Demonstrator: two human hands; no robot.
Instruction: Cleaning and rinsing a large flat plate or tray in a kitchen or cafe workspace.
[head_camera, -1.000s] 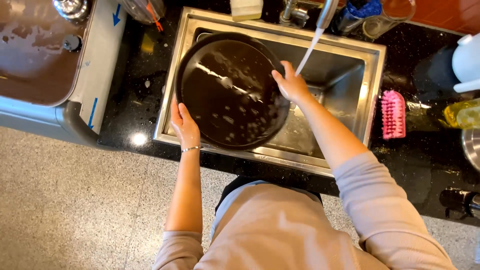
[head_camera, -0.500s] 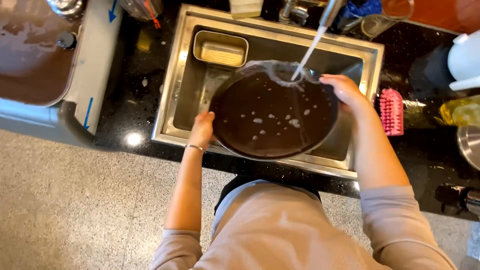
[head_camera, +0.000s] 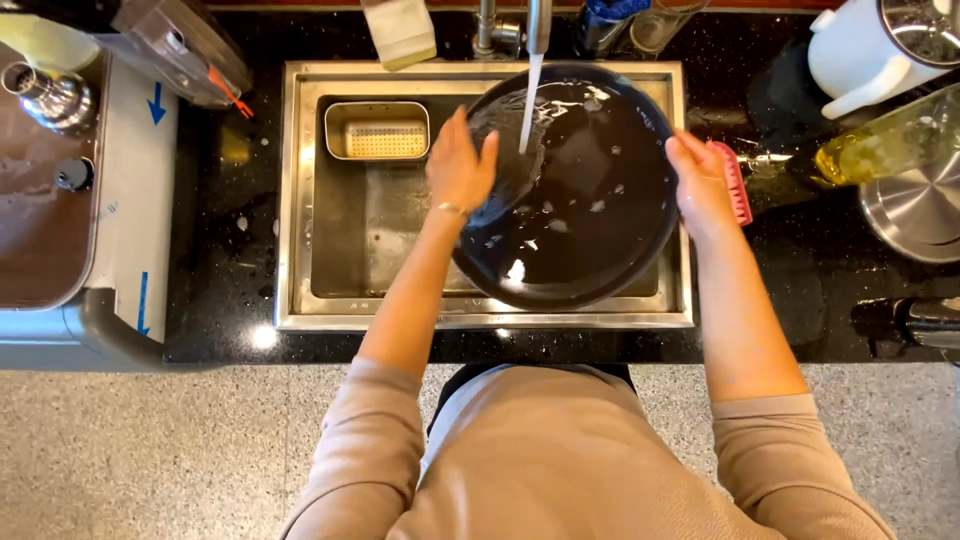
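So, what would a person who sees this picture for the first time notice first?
First comes the big round dark pan, held over the right half of the steel sink under a thin stream of water from the tap. The left hand lies on its left rim and the right hand holds its right edge. A pink brush lies on the black counter just right of the sink.

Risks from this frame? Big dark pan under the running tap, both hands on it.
1. Water stream hits the wet pan, which overhangs the sink rim at right, so splash may reach the counter.
2. Left hand and right hand hold only wet edges; the pan might slip.
3. Pink brush beside the right hand could get knocked.
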